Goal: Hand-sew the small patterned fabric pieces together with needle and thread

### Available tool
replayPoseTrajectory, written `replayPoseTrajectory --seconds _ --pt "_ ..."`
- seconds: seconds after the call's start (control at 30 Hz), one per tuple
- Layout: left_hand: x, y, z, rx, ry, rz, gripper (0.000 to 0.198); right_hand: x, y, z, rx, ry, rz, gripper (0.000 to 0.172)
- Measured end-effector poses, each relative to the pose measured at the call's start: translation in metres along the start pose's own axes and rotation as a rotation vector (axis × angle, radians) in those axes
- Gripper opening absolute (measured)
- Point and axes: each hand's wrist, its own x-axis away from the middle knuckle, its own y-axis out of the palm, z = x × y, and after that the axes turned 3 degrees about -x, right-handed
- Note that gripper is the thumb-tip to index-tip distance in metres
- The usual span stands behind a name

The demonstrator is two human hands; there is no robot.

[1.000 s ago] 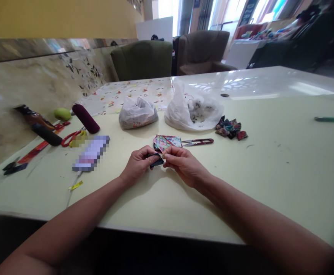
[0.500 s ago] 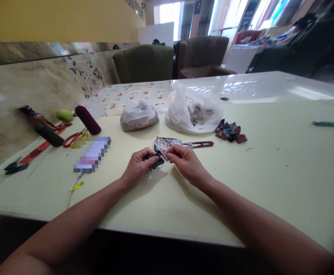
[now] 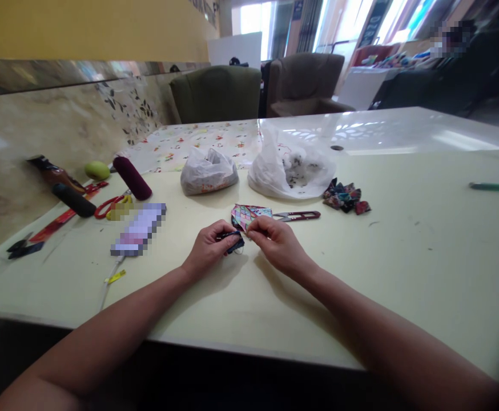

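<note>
My left hand point(image 3: 209, 244) is closed, thumb against fingers, on a small dark blue piece of cloth point(image 3: 236, 243). A thin loop like thread hangs at the cloth's lower edge. Close beside it, my right hand point(image 3: 277, 242) is pinched shut; whatever sits between its fingertips is too small to make out. Just beyond both hands lies colourful patterned fabric point(image 3: 248, 212), partly hidden by the right hand. Thread snips point(image 3: 304, 216) with dark red handles rest to its right. Further right is a small heap of dark patterned cloth pieces point(image 3: 343, 197).
Two white plastic bags, one greyish point(image 3: 209, 174) and one holding white stuffing point(image 3: 294, 168), stand ahead. At left lie a phone point(image 3: 138, 231) with a cable, red-and-yellow scissors point(image 3: 112, 206), a maroon cylinder point(image 3: 133, 178), a bottle point(image 3: 55, 174) and a green fruit point(image 3: 97, 170). A green tool point(image 3: 494, 187) lies far right.
My right hand has shifted very slightly left. Both hands keep their closed grip, and the dark cloth has turned a little. The rest of the table looks the same.
</note>
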Motion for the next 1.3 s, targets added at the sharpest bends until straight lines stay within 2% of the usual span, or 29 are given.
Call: replayPoseTrajectory --seconds 0.33,0.53,0.63,0.8,0.87,0.93,1.0,1.13,1.2,1.3 --pt "0.0 0.0 0.001 -0.122 0.1 0.036 0.012 0.0 -0.001 -0.002 0.059 -0.041 -0.015 0.016" --pt "0.0 0.0 0.0 -0.226 0.184 0.056 0.013 -0.001 -0.001 -0.003 0.061 -0.018 -0.011 0.015" --pt "0.0 0.0 0.001 -0.228 0.191 0.048 0.012 -0.001 0.0 -0.003 -0.039 0.052 -0.03 0.015" --pt "0.001 0.0 0.006 -0.138 0.083 0.009 0.016 0.001 0.006 -0.002 -0.508 0.319 -0.064 0.017" --pt "0.002 0.001 0.007 -0.092 0.041 -0.022 0.018 0.003 0.008 -0.002 -0.627 0.377 -0.072 0.02" --pt "0.002 0.001 0.006 -0.043 0.002 -0.055 0.019 0.003 0.008 -0.001 -0.61 0.357 -0.086 0.02" --pt "0.001 0.002 0.003 0.019 -0.049 -0.06 0.02 0.002 0.007 0.002 -0.481 0.285 -0.078 0.019" --pt "-0.001 0.003 -0.001 0.169 -0.131 0.022 0.021 -0.003 0.002 0.012 -0.305 0.192 0.027 0.014" --pt "-0.002 0.004 -0.001 0.226 -0.152 0.055 0.022 -0.004 0.001 0.014 -0.306 0.198 0.058 0.012" --pt "-0.002 0.006 0.0 0.277 -0.165 0.08 0.023 -0.002 0.003 0.009 -0.369 0.284 0.029 0.013"
